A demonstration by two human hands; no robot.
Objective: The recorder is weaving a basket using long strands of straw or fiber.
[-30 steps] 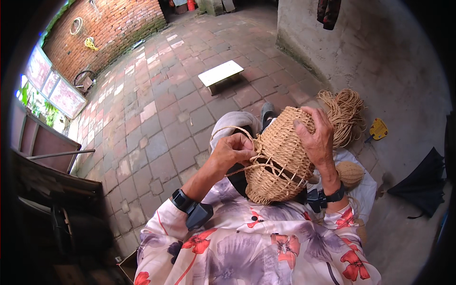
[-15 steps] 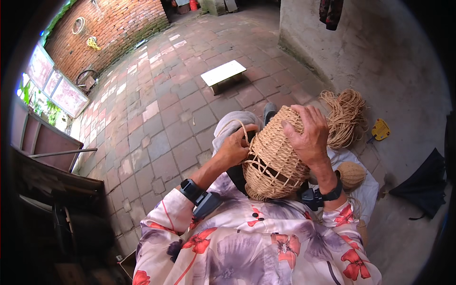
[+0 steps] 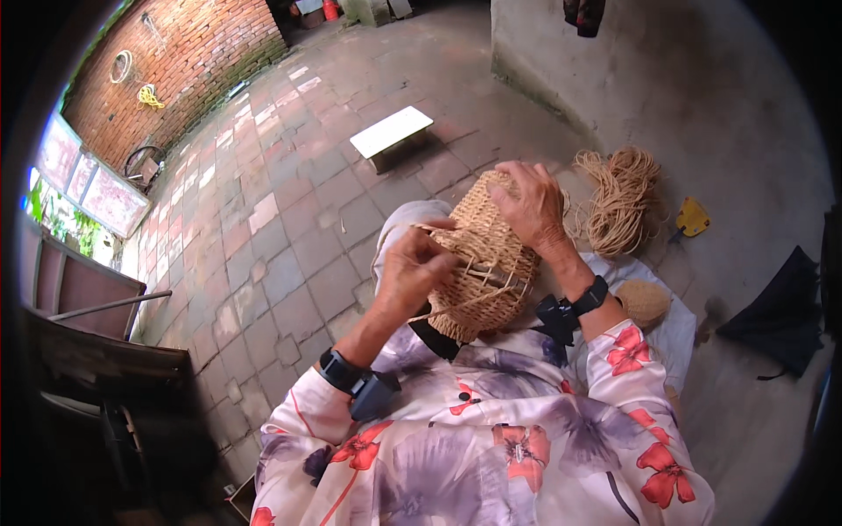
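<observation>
A tan woven basket (image 3: 493, 241) of twisted cord lies tilted over my lap, with a gap across its side where bare upright strands show. My right hand (image 3: 533, 209) is wrapped over its far right end and grips it. At its left side my left hand (image 3: 416, 267) is closed, thumb and fingers pinched on a loose strand of cord (image 3: 452, 309) that runs across the weave near the gap. Its fingertips partly hide the strand. Dark cloth shows beneath the basket's near end.
A tangled heap of cord (image 3: 621, 202) lies by the wall at the right. Near it are a yellow tool-like object (image 3: 692, 217), a round woven piece (image 3: 643, 302) on a white sheet and a dark folded umbrella (image 3: 776, 311). A low white-topped stool (image 3: 392, 131) stands ahead on the paving.
The basket has turned and shifted slightly left in my grip. My left hand has moved from its upper left edge down beside the gap, drawing the strand across. The view has swung slightly.
</observation>
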